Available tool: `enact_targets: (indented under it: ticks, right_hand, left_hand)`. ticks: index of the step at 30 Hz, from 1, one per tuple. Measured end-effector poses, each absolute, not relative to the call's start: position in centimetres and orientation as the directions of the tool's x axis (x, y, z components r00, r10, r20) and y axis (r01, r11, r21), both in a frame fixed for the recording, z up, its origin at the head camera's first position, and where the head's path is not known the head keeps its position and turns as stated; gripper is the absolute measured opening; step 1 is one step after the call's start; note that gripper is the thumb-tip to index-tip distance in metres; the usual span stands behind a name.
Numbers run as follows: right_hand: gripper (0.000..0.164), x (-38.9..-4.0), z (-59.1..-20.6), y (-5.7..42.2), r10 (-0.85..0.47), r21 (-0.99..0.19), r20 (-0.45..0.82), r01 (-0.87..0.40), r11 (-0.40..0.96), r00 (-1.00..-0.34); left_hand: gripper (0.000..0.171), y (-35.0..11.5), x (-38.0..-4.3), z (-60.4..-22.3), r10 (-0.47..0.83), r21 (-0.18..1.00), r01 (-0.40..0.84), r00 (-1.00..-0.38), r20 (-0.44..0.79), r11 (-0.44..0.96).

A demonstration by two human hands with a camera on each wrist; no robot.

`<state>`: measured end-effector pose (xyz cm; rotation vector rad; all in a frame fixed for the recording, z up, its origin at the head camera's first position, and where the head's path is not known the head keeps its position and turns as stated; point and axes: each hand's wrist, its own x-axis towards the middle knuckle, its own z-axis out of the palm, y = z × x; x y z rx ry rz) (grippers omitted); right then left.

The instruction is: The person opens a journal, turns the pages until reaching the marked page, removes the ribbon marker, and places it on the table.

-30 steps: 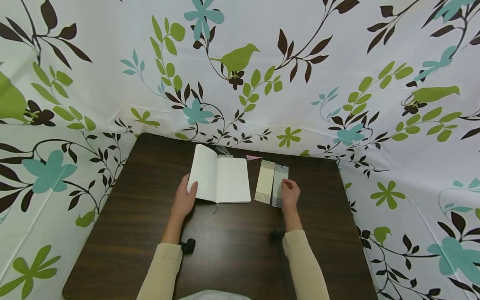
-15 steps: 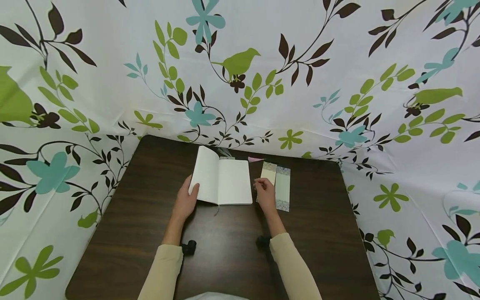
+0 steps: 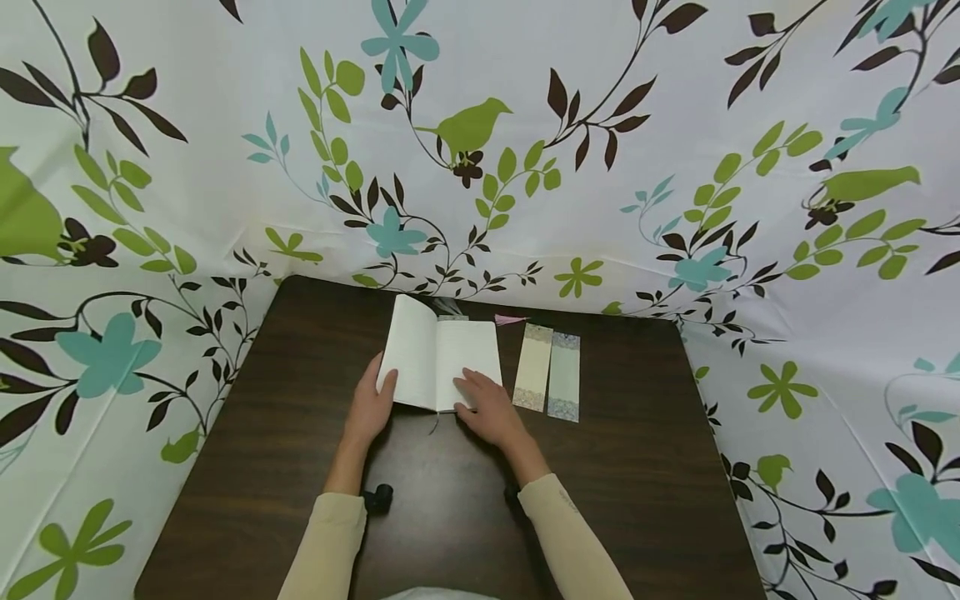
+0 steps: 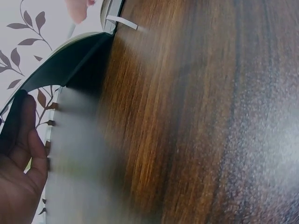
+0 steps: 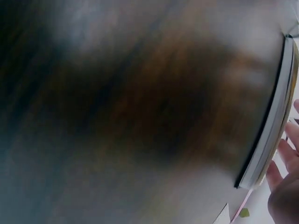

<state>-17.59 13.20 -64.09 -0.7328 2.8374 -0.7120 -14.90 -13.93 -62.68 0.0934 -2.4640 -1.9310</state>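
Note:
An open notebook (image 3: 414, 350) with ruled white pages lies toward the far side of the table, its left half lifted. My left hand (image 3: 370, 404) grips that left edge, thumb on the page and fingers behind. The left wrist view shows the dark cover (image 4: 70, 65) raised off the table above the left hand (image 4: 23, 172). Over the lower part of the right page, my right hand (image 3: 491, 410) lies with fingers spread. The right wrist view catches fingers of the right hand (image 5: 286, 182) beside the page block (image 5: 268, 135). A thin ribbon (image 3: 433, 425) hangs from the spine.
Right of the notebook lie two paper strips with patterned ends, one cream (image 3: 532, 367) and one pale green (image 3: 564, 377). A pink tassel (image 3: 510, 319) and a partly hidden greyish piece (image 3: 450, 308) sit behind. A patterned curtain (image 3: 480, 208) borders the dark wooden table (image 3: 300, 375).
My right hand has moved left from the pale green strip, past the cream one, onto the notebook's right page. Both strips lie on the table. The left hand keeps its grip.

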Motion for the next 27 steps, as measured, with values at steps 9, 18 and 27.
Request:
enact_targets:
  ticks: [9,18,27]
  right_hand:
    - [0.059,-17.7,-64.1,12.9,-0.453,-0.408,-0.096,-0.380,0.830,-0.886]
    - [0.049,-18.5,-62.9,13.3,-0.483,-0.460,-0.116,-0.385,0.800,-0.868]
    - [0.045,-18.9,-62.7,13.8,-0.512,-0.471,-0.136,-0.399,0.787,-0.848]
  left_hand:
    - [0.062,-14.0,-14.7,-63.0,-0.058,0.971,-0.045,-0.998,-0.033,0.234]
    - [0.060,-14.1,-14.8,-63.1,-0.058,0.972,-0.025,-0.998,-0.012,0.232]
    - [0.059,-14.0,-14.9,-63.3,-0.061,0.974,-0.027,-0.998,-0.014,0.227]
